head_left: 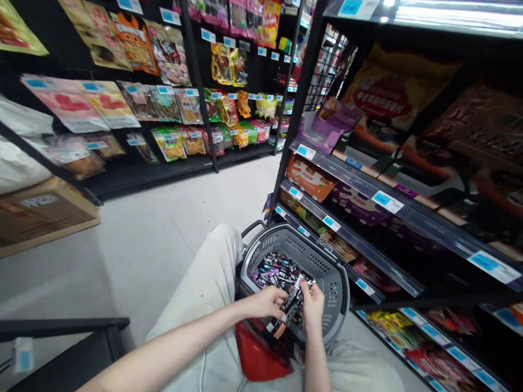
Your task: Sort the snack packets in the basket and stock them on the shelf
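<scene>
A grey plastic shopping basket [281, 235] stands between my legs, with a heap of small dark wrapped packets [275, 268] in it, a few of them purple. Above the heap, my left hand [267, 302] is closed round the lower part of a few black packets [293, 305]. The fingers of my right hand [312, 302] pinch their upper end, near a shiny clear tip. One packet at the lower end shows an orange-brown patch. What exactly is inside the packets cannot be made out.
Close on the right rises a black shelf rack [343, 169] with boxed and bagged goods. Hanging snack bags [169, 144] fill the racks opposite. A cardboard box [49, 215] sits on the floor at left. A red object [261, 354] lies below the basket.
</scene>
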`<action>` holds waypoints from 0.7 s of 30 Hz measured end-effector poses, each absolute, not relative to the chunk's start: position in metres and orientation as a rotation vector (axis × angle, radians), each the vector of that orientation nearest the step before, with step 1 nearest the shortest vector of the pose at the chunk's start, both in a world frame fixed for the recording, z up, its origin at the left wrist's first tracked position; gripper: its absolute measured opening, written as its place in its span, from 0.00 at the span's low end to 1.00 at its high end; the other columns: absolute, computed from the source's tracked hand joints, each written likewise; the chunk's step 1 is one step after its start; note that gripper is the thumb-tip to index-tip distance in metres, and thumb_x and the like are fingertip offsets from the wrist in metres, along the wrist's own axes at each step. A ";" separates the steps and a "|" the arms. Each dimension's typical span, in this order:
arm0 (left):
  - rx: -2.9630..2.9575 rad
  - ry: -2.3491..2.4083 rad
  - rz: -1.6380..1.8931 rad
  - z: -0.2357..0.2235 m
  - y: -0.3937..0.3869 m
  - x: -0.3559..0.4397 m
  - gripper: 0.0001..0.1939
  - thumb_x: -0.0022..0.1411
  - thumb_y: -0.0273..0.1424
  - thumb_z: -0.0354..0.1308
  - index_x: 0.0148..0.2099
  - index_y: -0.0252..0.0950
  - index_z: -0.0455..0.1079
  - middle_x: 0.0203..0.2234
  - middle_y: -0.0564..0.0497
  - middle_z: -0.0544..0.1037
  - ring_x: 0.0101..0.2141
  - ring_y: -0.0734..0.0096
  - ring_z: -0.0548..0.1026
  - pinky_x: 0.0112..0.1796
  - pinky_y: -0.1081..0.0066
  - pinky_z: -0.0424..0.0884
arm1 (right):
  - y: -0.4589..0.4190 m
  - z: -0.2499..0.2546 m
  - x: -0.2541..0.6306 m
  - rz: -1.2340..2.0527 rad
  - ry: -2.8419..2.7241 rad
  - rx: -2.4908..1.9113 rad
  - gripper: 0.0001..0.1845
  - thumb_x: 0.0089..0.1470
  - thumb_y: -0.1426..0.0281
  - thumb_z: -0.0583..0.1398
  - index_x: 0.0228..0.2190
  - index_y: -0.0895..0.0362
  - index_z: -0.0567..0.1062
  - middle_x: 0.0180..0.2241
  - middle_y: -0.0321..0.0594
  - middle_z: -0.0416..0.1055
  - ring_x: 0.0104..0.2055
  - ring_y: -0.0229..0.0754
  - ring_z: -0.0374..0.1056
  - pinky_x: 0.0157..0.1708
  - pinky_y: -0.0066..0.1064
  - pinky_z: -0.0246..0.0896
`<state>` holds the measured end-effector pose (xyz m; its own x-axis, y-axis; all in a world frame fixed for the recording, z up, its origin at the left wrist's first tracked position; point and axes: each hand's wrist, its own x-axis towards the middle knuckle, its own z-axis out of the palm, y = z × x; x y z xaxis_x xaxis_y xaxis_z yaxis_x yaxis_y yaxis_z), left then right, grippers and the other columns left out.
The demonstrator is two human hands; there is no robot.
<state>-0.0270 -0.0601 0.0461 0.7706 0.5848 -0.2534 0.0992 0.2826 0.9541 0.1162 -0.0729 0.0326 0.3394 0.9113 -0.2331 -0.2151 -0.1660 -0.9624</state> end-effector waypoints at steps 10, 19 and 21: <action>1.073 0.474 0.225 0.027 -0.080 -0.020 0.25 0.31 0.25 0.64 0.36 0.34 0.61 0.25 0.55 0.72 0.28 0.70 0.70 0.28 0.72 0.66 | -0.069 0.035 0.120 1.065 -0.409 -1.326 0.12 0.37 0.63 0.61 0.25 0.58 0.69 0.17 0.32 0.69 0.18 0.37 0.64 0.22 0.29 0.60; 1.023 0.511 0.292 0.047 -0.053 -0.040 0.22 0.43 0.30 0.59 0.43 0.33 0.64 0.30 0.51 0.73 0.28 0.70 0.72 0.31 0.71 0.67 | -0.066 0.031 0.169 0.987 -0.273 -1.270 0.12 0.28 0.69 0.65 0.21 0.58 0.71 0.18 0.30 0.68 0.20 0.33 0.62 0.19 0.24 0.56; 0.999 0.483 0.293 0.053 -0.046 -0.047 0.23 0.45 0.31 0.58 0.46 0.34 0.63 0.32 0.49 0.73 0.29 0.69 0.72 0.32 0.70 0.67 | -0.068 0.031 0.178 1.081 -0.297 -1.253 0.12 0.28 0.69 0.65 0.22 0.58 0.71 0.19 0.31 0.68 0.20 0.34 0.62 0.18 0.25 0.56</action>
<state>-0.0467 -0.0461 0.0533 0.8571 0.4487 -0.2529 -0.0169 0.5153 0.8568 0.1776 -0.0676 0.0311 0.5060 0.7854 -0.3565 -0.4928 -0.0760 -0.8668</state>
